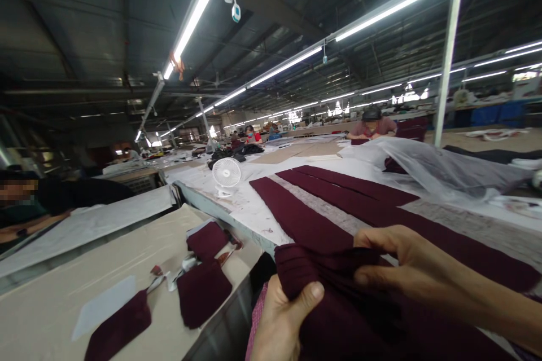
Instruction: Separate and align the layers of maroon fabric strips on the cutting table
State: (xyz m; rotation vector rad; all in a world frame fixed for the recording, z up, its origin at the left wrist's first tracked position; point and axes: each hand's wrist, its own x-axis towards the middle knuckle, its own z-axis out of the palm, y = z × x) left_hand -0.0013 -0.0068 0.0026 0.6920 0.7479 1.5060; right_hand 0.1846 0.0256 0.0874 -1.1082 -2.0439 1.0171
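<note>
Two hands — left hand [282,316] and right hand [398,262] — pinch the stacked dark maroon knit fabric strips [334,287] at the near edge of the white-topped cutting table [254,211]; keep layer edges flush, thumbs firm.

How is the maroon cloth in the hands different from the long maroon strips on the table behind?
The maroon cloth is folded into a thick bundle, gripped by the left hand and right hand; the maroon strips lie flat, spread out and untouched on the cutting table. Both share one dark maroon colour.
</note>
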